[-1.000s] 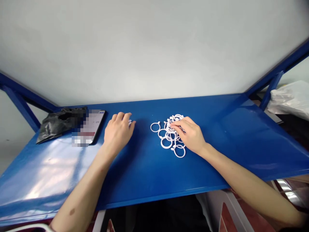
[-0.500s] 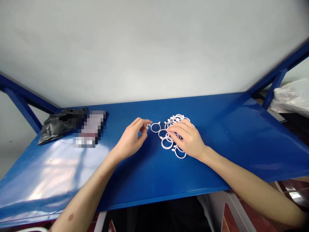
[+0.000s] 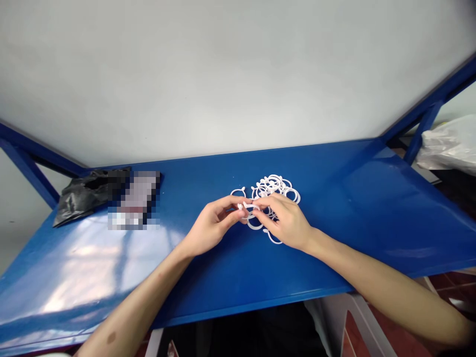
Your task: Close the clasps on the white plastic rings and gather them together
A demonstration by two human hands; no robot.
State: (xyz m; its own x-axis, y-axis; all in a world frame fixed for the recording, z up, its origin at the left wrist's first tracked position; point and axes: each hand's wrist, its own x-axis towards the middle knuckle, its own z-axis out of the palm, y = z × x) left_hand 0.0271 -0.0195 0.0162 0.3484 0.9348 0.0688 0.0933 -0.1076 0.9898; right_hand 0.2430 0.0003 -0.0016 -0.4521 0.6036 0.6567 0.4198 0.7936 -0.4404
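Observation:
Several white plastic rings (image 3: 275,187) lie in a loose pile on the blue table (image 3: 353,208). My left hand (image 3: 211,224) and my right hand (image 3: 284,220) meet just in front of the pile. Both pinch one white ring (image 3: 248,207) between thumb and fingertips, the left hand on its left side, the right on its right. My right hand lies over the near part of the pile and hides some rings.
A phone (image 3: 136,199) with a blurred screen lies at the left, beside a black plastic bag (image 3: 80,196). Blue frame bars (image 3: 427,111) slant up at both ends of the table. A white bag (image 3: 449,146) sits at the far right. A grey wall stands behind.
My left hand has travelled right from near the phone to the ring pile. It now pinches one ring together with my right hand, which shifted slightly left.

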